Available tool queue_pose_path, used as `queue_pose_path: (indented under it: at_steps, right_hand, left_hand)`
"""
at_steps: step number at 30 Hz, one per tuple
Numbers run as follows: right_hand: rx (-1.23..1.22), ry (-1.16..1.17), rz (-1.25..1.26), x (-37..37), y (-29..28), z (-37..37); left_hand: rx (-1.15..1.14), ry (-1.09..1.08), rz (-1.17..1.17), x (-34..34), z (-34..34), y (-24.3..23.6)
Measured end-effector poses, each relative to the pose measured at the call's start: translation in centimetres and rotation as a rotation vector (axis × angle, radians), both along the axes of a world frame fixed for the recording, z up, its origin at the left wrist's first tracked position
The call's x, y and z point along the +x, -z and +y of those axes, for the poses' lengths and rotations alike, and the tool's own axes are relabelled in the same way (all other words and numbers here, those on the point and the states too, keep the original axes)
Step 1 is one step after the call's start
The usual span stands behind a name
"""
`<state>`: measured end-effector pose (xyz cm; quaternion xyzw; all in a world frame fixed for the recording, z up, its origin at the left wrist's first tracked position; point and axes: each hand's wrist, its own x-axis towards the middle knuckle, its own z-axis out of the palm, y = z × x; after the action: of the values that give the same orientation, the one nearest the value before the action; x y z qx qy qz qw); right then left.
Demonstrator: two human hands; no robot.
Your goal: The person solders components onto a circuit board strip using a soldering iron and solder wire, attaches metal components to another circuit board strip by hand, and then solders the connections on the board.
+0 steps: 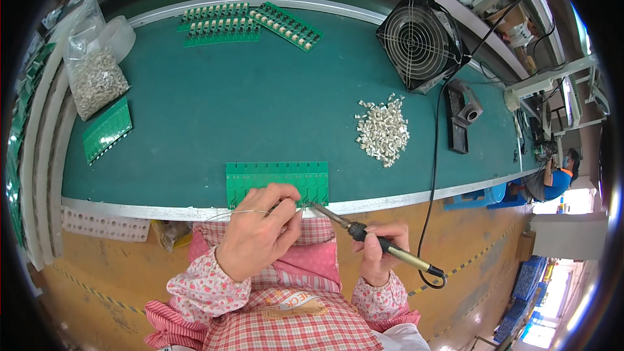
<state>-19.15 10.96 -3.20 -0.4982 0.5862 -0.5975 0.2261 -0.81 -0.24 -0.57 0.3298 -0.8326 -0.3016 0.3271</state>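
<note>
While I am watching from a distance through the head camera, the left hand [260, 224] is curling over the near side of a green circuit board [276, 172], apparently pinching a thin silvery wire [234, 211] that is trailing off to the left, and the right hand [383, 247] is gripping a soldering iron [356, 229] by its handle. The board is lying flat on the green tabletop [260, 104], its near side sitting along the pale metal rim [162, 211], and the iron's tip is pointing at that side, just beside the left fingertips; whether it is touching a joint, I am not managing to tell. For a sound joint, I am recommending a steady, slanted tip that is warming the metal first, with the wire feeding into the heated spot rather than onto the iron. I am also judging that those fingertips are sitting close to the heat, so pinching farther back is seeming wiser. Because the black cord [435, 162] is running up the right side toward the fan [416, 39], I am favouring small wrist turns over wide sweeps
</note>
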Motion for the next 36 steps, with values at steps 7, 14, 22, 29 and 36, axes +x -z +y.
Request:
queue_pose_path:
  at_steps: [7, 14, 22, 29, 36]
  right_hand:
    - [-0.084, -0.007, 0.405, 0.1, -2.3, -1.3]
    - [-0.078, -0.365, 0.768, 0.3, -2.1, -2.7]
    - [-0.092, -0.105, 0.017, -0.2, -1.0, -1.1]
    - [-0.079, -0.119, -0.196, -0.1, 0.1, -0.9]
    - [-0.083, -0.148, -0.224, 0.1, 0.6, -1.2]
  left_hand:
    - [-0.143, 0.111, 0.056, 1.4, 1.7, -0.7]
    - [-0.189, -0.063, -0.052, 3.3, 2.8, -0.3]
    - [-0.09, -0.078, 0.038, 3.0, -0.1, 0.4]
    - [-0.085, -0.027, 0.009, 2.9, -0.4, 0.6]
    - [-0.106, -0.011, -0.037, 2.7, -0.5, 0.7]
